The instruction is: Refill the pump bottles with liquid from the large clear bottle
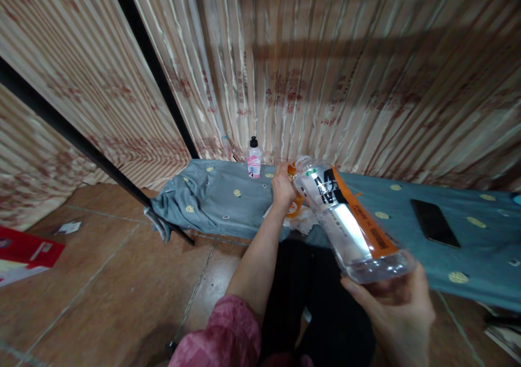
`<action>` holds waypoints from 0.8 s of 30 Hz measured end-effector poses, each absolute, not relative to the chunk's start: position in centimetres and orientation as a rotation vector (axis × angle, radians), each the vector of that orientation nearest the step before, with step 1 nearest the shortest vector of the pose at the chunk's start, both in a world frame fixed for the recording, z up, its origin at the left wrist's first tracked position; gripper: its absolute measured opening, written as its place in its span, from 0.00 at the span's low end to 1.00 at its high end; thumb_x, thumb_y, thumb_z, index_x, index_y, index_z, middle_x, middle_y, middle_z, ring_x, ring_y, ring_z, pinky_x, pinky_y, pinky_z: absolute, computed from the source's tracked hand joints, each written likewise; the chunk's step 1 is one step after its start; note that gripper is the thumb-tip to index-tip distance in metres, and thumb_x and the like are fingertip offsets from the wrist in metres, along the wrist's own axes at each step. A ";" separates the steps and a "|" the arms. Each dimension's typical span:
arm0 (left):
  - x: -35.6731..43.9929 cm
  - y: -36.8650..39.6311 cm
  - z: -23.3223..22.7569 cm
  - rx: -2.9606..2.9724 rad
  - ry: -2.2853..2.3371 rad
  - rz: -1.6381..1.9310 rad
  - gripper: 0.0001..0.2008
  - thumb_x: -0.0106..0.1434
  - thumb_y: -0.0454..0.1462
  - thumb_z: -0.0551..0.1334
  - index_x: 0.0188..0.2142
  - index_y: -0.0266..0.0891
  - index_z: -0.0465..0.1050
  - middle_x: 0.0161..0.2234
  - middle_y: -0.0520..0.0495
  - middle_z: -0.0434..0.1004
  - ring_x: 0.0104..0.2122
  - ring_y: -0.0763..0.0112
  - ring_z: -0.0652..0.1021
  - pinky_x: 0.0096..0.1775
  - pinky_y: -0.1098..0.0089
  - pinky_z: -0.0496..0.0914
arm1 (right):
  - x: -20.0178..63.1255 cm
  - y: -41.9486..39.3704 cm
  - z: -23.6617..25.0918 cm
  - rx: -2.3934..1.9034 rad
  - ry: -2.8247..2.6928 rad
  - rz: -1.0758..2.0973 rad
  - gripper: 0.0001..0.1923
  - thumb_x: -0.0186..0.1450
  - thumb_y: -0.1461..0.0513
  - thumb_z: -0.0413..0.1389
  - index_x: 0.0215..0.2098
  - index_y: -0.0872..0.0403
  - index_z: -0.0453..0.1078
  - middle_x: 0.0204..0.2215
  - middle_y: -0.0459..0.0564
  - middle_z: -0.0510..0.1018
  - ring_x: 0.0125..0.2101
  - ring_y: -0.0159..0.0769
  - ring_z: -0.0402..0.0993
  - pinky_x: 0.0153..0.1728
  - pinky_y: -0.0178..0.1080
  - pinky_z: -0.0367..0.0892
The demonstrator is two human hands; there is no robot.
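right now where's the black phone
In the head view the black phone lies flat on the blue-grey cloth, right of the clear bottle held in both hands.

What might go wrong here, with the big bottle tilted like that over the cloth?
The clear bottle lies tilted, its base in the right hand and its orange cap in the left hand. Loosened, it may spill onto the blue cloth or toward the phone. The base grip looks slight, so it might slip.
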State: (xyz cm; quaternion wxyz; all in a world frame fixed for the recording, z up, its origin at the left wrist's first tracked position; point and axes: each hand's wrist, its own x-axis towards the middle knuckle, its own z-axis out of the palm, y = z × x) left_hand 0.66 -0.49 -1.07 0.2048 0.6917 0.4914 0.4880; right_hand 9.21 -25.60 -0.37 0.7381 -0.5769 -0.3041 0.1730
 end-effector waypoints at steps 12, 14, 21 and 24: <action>0.8 -0.3 -1.1 1.934 1.398 1.340 0.16 0.66 0.32 0.59 0.53 0.38 0.74 0.49 0.41 0.79 0.51 0.59 0.78 0.54 0.64 0.72 | 9.3 -25.6 -0.6 -1.245 -0.636 0.415 0.51 0.33 0.65 0.78 0.56 0.53 0.71 0.52 0.56 0.80 0.43 0.43 0.82 0.37 0.34 0.78; 0.8 -0.4 -1.1 1.931 1.397 1.345 0.15 0.66 0.33 0.59 0.52 0.39 0.74 0.49 0.41 0.79 0.50 0.60 0.78 0.53 0.64 0.72 | 9.3 -25.5 -0.5 -1.244 -0.653 0.399 0.51 0.33 0.65 0.78 0.56 0.53 0.71 0.52 0.56 0.80 0.43 0.43 0.82 0.37 0.34 0.78; 0.7 -0.4 -1.2 1.939 1.390 1.357 0.17 0.65 0.32 0.60 0.53 0.38 0.73 0.49 0.41 0.79 0.50 0.59 0.79 0.53 0.64 0.72 | 9.2 -25.5 -0.3 -1.276 -0.677 0.350 0.50 0.34 0.62 0.78 0.55 0.55 0.71 0.50 0.58 0.80 0.42 0.44 0.82 0.35 0.34 0.78; 0.8 -0.4 -1.2 1.925 1.390 1.361 0.16 0.65 0.32 0.60 0.52 0.38 0.74 0.48 0.41 0.79 0.48 0.59 0.79 0.52 0.64 0.72 | 9.2 -25.5 -0.5 -1.280 -0.647 0.381 0.52 0.33 0.63 0.78 0.56 0.55 0.70 0.51 0.59 0.80 0.43 0.46 0.82 0.35 0.35 0.78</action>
